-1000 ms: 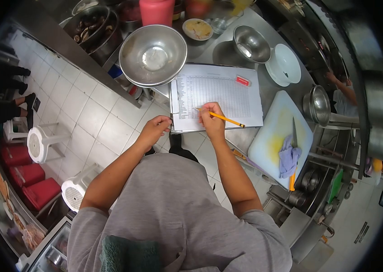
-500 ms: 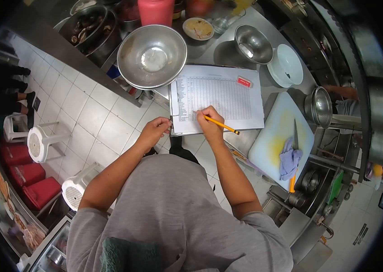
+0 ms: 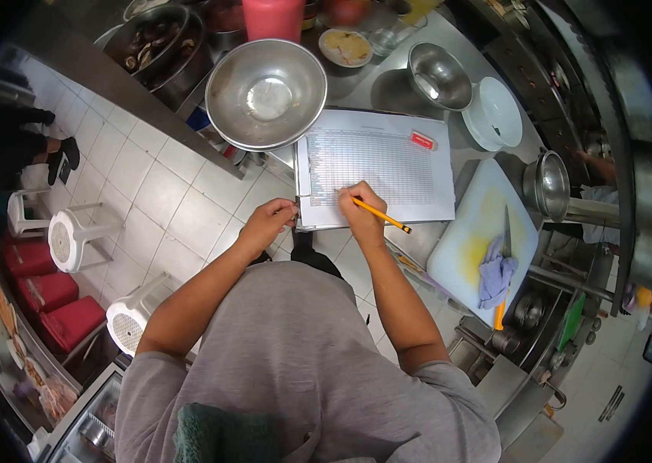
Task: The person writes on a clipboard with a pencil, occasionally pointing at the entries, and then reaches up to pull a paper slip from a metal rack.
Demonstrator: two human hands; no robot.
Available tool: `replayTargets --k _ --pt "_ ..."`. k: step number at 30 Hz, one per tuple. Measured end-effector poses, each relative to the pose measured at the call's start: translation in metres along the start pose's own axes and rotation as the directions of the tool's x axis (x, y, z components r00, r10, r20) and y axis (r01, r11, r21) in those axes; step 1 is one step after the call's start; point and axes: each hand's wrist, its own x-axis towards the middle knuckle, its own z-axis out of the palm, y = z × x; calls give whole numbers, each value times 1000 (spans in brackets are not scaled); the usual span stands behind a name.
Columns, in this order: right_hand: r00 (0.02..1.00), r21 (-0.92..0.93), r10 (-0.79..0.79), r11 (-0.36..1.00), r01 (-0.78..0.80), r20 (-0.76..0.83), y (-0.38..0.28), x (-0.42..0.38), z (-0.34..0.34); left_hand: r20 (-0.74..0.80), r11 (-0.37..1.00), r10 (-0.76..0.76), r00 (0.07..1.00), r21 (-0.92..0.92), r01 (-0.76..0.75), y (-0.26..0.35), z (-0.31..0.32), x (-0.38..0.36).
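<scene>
My right hand [image 3: 362, 212] grips a yellow-orange pencil [image 3: 381, 213] and rests on a printed grid sheet [image 3: 388, 166], its fingertips at the lower left part of the table. The pencil's tip is hidden by my fingers. Several sheets lie stacked in a binder [image 3: 300, 222] on the steel counter. At the binder's left edge, my left hand [image 3: 268, 224] has thumb and fingers pinched together on the edge. Near the sheet's upper right corner lies a red and white eraser [image 3: 423, 140].
A large steel bowl [image 3: 266, 92] overlaps the binder's upper left corner. To the right, a cutting board [image 3: 457, 239] carries a knife [image 3: 507, 231] and a purple cloth [image 3: 497, 272]. Beyond stand a steel bowl [image 3: 440, 75] and white bowl [image 3: 499, 116]. White stools [image 3: 71, 241] stand left.
The whole view has shifted slightly, so the counter sits a little further right. My right hand still holds the pencil at nearly the same spot; at far left, a person's legs have moved.
</scene>
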Motion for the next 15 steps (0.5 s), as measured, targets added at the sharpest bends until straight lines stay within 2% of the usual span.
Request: replayTargets --k 15 --pt "1000 -4 -19 1000 19 23 4 1 -1 33 1000 -5 999 -13 5 -2 -1 3"
